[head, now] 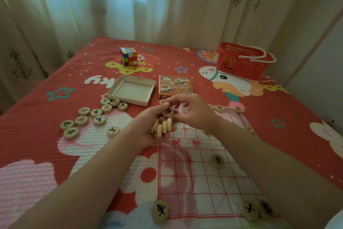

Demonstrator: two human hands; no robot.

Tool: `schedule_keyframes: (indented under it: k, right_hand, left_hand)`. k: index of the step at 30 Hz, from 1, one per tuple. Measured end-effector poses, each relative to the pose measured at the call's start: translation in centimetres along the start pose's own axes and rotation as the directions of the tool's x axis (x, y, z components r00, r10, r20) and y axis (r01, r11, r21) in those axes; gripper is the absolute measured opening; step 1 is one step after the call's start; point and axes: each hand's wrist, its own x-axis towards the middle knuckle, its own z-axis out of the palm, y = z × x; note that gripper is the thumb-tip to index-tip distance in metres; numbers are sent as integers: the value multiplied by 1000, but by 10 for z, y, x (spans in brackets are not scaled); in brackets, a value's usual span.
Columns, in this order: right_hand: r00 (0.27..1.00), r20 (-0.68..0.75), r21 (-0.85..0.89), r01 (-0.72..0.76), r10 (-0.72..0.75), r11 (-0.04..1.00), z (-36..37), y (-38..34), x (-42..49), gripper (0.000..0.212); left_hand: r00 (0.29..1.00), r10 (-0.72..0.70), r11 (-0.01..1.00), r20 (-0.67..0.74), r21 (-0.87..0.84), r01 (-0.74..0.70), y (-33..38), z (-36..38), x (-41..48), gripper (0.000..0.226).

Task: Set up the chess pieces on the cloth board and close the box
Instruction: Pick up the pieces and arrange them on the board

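A row of smooth round wooden discs (163,126) is cupped in the left hand (146,133); one black-inscribed disc (168,111) is pinched by the right hand (193,112), over the thin red-gridded cloth board (200,178). The shallow square cardboard box (128,99) is seen open beyond, on waffle-textured red bedding (37,113)

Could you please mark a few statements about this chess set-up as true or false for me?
1. The left hand holds a stack of wooden pieces. True.
2. The box tray holds pieces. False: it is empty, and loose pieces lie on the red cover beside it.
3. The right hand pinches a black-marked piece. True.
4. The red basket stands on the cloth board. False: it stands on the red cover, well beyond the board.
5. The puzzle cube lies inside the box tray. False: it stands on the cover behind the tray.
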Motion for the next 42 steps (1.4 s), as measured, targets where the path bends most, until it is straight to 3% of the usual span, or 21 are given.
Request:
schedule_keyframes:
  k: [4,10,14,20,27,34,42]
  right_hand:
    - [999,-47,2,8,-8,1000,0,3,-2,42]
    - [996,-89,1,14,-13,1000,-2,5,-5,43]
    - [992,-122,7,25,-24,1000,-6,6,-7,39]
    - [992,-122,16,6,-4,1000,-8,9,-10,37]
    - [1000,-26,63,1,1,998,-12,0,-17,39]
    - [993,-102,39,-56,59,998,-19,4,-38,37]
    - [972,-223,-111,51,-75,992,-29,3,-78,36]
  left_hand:
    - [997,-36,993,-61,-119,28,5,0,-2,25]
    - [990,-138,912,-13,-393,122,10,-3,-4,31]
    - [989,-144,885,-15,-449,122,10,-3,-2,31]
    - [995,-100,972,-30,-218,91,9,3,-6,24]
    - [991,-106,994,-82,-40,103,3,8,-5,13]
    - [993,-90,993,-78,66,96,-7,18,-3,11]
    - [988,-140,981,61,146,130,-23,40,-12,11]
